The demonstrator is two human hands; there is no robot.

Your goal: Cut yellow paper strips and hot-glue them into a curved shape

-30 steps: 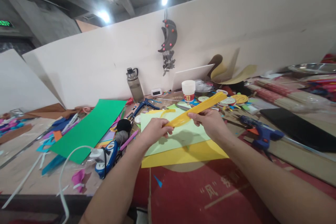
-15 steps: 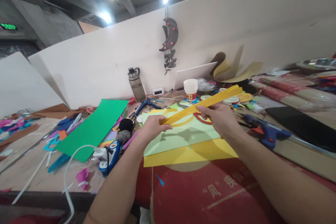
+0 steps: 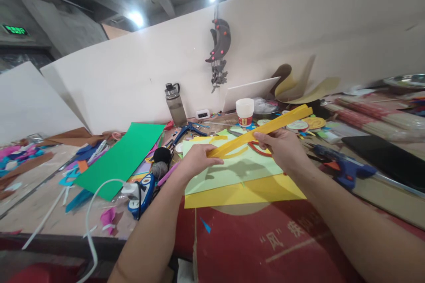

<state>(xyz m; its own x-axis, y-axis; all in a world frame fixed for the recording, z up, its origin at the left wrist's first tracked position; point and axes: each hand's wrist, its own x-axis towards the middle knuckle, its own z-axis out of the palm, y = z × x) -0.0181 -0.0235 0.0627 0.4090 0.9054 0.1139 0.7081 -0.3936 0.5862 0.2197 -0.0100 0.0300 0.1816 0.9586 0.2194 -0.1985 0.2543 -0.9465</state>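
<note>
A long folded yellow strip (image 3: pixel 282 121), like felt or paper, slants up to the right between my hands. My left hand (image 3: pixel 199 159) pinches its lower left end. Farther along, my right hand (image 3: pixel 277 143) grips it from below with the thumb on the near side; the far end sticks out beyond. Beneath lie a pale green sheet (image 3: pixel 229 177) and a yellow sheet (image 3: pixel 245 195) on a red board (image 3: pixel 252 239). Narrow yellow cut strips (image 3: pixel 237 154) rest on the green sheet. Red-handled scissors (image 3: pixel 259 149) lie partly hidden behind my right hand.
At left are a bright green sheet (image 3: pixel 122 159) and a blue power strip (image 3: pixel 142 196) with a white cable. A bottle (image 3: pixel 175 106) and a paper cup (image 3: pixel 245 112) stand behind. To the right lie a blue glue gun (image 3: pixel 348 170) and a black slab (image 3: pixel 385 159).
The whole scene has shifted slightly to the right in view as the camera turned a little. Both hands keep the same hold on the yellow strip.
</note>
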